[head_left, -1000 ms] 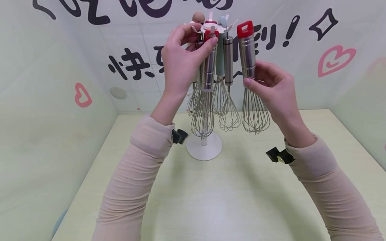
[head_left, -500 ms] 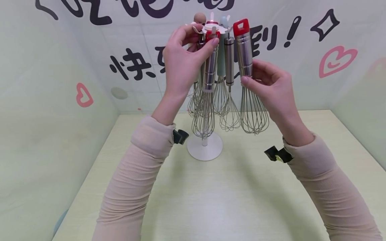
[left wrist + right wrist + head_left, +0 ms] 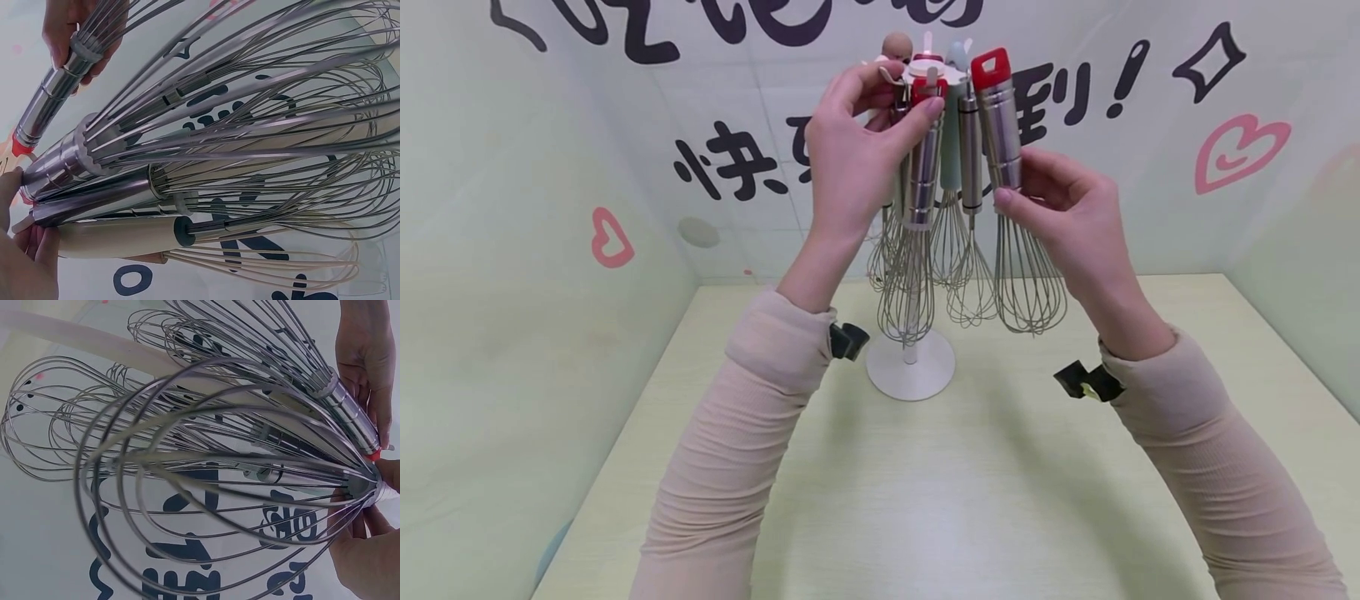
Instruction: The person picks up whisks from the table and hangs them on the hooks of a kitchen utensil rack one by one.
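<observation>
In the head view my right hand pinches a whisk with a steel handle and red cap, low on the handle. The whisk tilts slightly, wires down, its red cap close to the right side of a white rotating rack. Several whisks hang round that rack. My left hand grips the rack's near left side at the top, its thumb against the red cap of a similar hanging whisk. The left wrist view shows a cream-handled whisk beside the left fingers. Part of the rack's hooks is hidden.
The rack's round white base stands on a pale wooden table. Behind it hangs a printed backdrop with dark lettering and pink hearts. A small steel whisk hangs just left of the held one.
My right hand has moved the red-capped whisk left toward the rack, and its top leans further left. The left hand stays in place on the rack.
</observation>
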### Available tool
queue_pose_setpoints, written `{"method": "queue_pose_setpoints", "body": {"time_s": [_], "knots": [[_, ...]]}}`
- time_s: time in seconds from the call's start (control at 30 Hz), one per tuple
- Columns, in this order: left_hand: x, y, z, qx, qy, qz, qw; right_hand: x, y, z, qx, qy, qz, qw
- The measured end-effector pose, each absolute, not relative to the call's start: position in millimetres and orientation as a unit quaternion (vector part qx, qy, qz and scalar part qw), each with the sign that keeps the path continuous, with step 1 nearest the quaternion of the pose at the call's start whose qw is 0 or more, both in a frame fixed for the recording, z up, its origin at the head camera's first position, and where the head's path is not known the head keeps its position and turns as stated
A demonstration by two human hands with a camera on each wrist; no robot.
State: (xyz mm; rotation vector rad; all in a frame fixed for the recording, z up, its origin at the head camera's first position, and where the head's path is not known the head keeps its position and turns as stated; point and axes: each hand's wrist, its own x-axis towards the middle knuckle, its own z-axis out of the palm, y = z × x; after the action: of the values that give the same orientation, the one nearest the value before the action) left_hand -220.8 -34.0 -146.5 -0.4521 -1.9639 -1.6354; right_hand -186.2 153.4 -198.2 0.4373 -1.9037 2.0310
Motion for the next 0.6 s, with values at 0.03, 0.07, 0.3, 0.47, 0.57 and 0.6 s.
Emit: {"method": "queue_pose_setpoints", "body": {"time_s": [0.03, 0.07, 0.3, 0.47, 0.57, 0.6], "knots": [[-220.8, -34.3, -146.4, -0.168, -0.729, -0.607, 0.270, -186.2, 153.0, -198.0, 0.153, -0.668, 0.710, 0.161], [-220.6, -34.6, -146.2, -0.167, -0.729, -0.607, 0.269, -186.1, 152.7, -197.9, 0.153, -0.669, 0.710, 0.160], [-217.4, -33.3, -144.9, -0.165, -0.728, -0.611, 0.263, -185.7, 153.5, -198.2, 0.154, -0.672, 0.707, 0.157], [-212.1, -32.3, -143.3, -0.166, -0.726, -0.614, 0.260, -184.9, 153.3, -197.7, 0.153, -0.678, 0.704, 0.146], [-207.6, -31.9, -141.4, -0.165, -0.726, -0.615, 0.260, -185.0, 153.0, -197.4, 0.152, -0.680, 0.703, 0.144], [-207.0, -31.8, -141.2, -0.165, -0.725, -0.615, 0.260, -185.1, 153.0, -197.3, 0.152, -0.680, 0.703, 0.144]]}}
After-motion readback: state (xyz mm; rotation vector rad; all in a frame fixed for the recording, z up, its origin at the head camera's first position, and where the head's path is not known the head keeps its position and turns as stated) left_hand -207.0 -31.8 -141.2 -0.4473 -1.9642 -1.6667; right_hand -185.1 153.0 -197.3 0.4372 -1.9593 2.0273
